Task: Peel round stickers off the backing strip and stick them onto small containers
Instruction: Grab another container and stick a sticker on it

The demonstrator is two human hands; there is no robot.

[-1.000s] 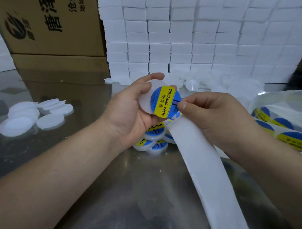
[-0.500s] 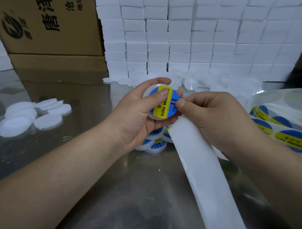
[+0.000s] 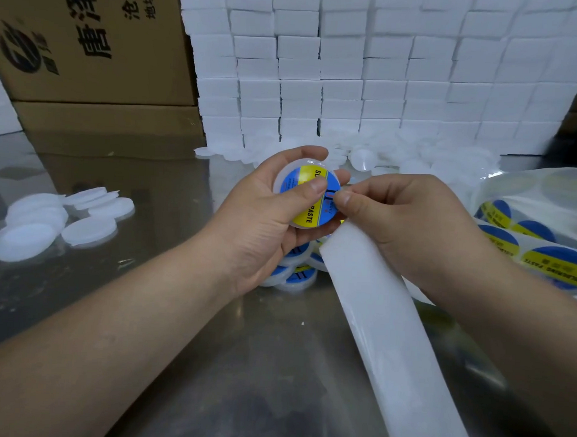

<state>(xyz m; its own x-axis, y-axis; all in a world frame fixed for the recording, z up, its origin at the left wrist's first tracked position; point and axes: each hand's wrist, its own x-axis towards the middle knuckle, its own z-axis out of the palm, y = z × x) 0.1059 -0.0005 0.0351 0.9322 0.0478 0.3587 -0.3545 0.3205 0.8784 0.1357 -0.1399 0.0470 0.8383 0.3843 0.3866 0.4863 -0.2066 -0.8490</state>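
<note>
With the left hand gripping the soldering-paste container and the right hand clutching the backing strip, uneven thumb pressure could crease the sticker.

A shiny metal tabletop runs back to stacked white boxes and cardboard cartons (printed black).

The shiny metal desk carries a loose pile of white lids near its left edge. Cardboard boxes stand at the back left corner, with stacked white boxes along the back edge. Labelled containers are heaped mid-desk, and a clear bag lies with a strip of stickers at the right edge.
</note>
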